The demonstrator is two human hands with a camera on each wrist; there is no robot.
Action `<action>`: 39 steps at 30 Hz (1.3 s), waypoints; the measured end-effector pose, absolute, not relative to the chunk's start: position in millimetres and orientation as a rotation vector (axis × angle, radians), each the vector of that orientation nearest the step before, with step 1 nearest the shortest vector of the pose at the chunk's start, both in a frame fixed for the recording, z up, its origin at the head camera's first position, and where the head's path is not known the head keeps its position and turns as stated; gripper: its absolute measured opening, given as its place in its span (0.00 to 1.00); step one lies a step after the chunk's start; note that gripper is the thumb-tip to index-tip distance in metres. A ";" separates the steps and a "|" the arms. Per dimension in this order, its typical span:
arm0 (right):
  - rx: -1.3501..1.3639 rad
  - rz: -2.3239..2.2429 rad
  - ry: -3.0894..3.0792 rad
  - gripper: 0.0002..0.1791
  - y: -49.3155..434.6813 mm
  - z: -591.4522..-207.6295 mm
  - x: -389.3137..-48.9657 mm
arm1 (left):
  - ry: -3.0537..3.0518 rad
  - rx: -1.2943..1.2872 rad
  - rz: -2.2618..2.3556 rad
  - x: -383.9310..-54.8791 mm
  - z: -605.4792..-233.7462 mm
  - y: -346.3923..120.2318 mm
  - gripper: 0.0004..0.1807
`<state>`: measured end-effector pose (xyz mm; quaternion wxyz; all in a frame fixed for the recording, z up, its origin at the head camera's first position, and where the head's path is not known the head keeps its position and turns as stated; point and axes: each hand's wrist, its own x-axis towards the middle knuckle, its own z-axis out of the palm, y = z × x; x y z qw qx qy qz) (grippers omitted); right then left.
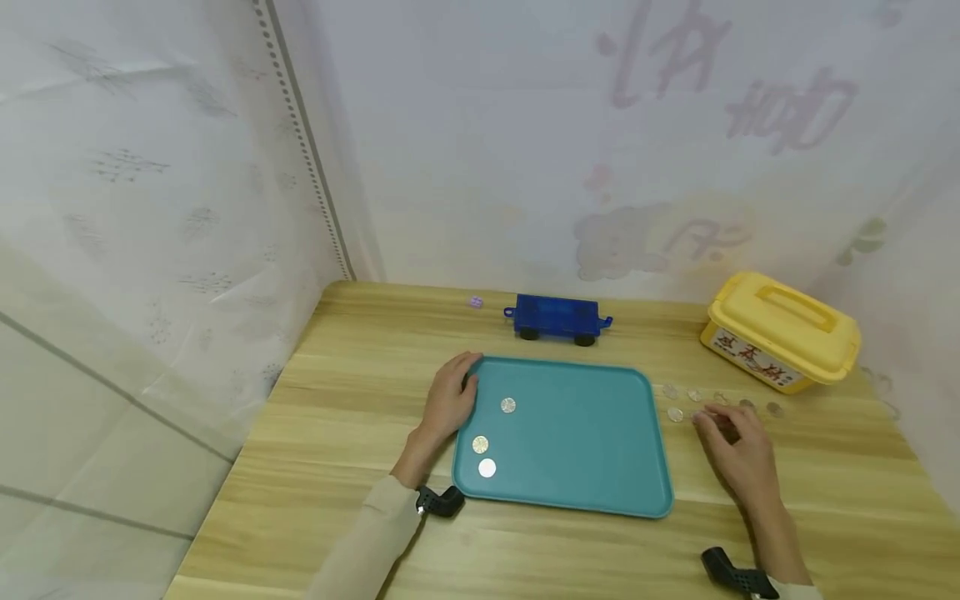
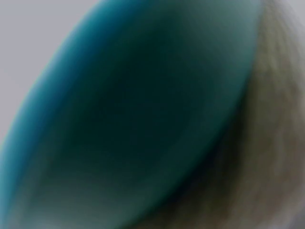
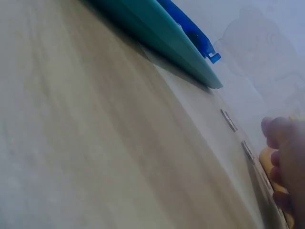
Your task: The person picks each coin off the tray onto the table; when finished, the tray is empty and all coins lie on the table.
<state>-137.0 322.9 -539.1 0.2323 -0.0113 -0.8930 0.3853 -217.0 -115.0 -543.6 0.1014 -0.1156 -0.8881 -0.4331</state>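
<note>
At the left rim of the teal tray point(image 1: 577, 442), head view, my left hand point(image 1: 450, 396) rests unclenched.
My right hand point(image 1: 738, 450) curls by coins point(image 1: 676, 414) right of it; whether pinching one, I cannot tell. Left wrist view: blurred tray. Right wrist view: bent fingers point(image 3: 281, 130) near coins.

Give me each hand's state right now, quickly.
Left hand: open, resting at the left edge of the teal tray.
Right hand: fingers curled near the coins; whether it pinches one cannot be told.
</note>
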 end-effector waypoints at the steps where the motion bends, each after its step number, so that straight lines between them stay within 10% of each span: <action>1: -0.028 1.042 -2.461 0.13 322.7 -536.9 -136.2 | -2.625 -0.347 -1.283 -216.9 -544.0 -114.0 0.22; 39: 0.716 1.032 -2.675 0.22 106.8 -532.2 -181.9 | -2.637 -0.334 -1.255 -215.4 -540.4 -113.7 0.21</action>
